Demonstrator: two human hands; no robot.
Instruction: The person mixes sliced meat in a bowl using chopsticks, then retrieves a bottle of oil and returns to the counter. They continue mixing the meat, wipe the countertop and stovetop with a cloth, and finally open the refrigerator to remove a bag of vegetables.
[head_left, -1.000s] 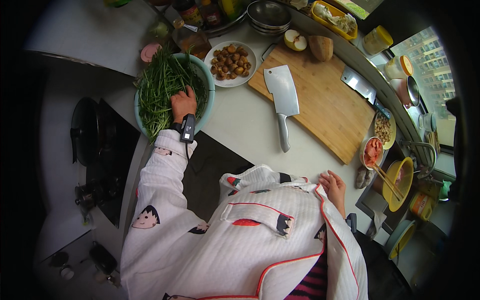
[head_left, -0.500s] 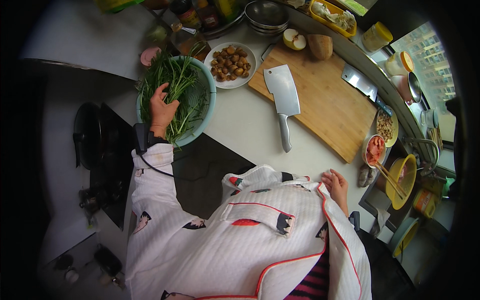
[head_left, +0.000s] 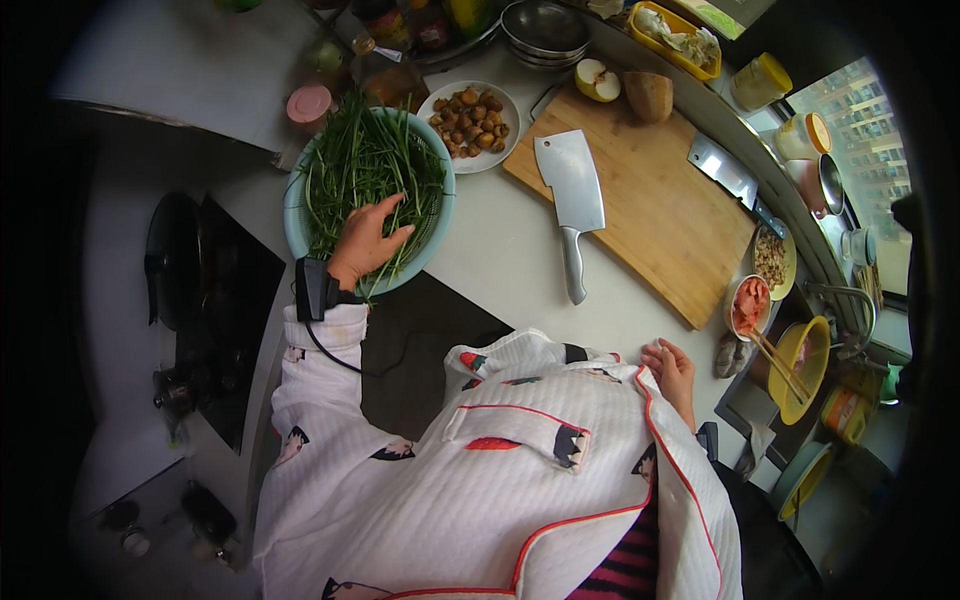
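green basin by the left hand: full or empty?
Full. The light green basin is heaped with long green stalks that cover its inside, and the left hand rests flat on top of them.

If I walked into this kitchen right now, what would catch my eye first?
Probably the pale blue bowl heaped with long green stalks, the person's left hand resting on them. To its right, a big cleaver lies half across a wooden cutting board, with a white plate of brown chunks between bowl and board. The right hand rests at the counter's near edge.

Two cleavers [head_left: 572, 200], one cutting board [head_left: 650, 200], one plate [head_left: 470, 125]
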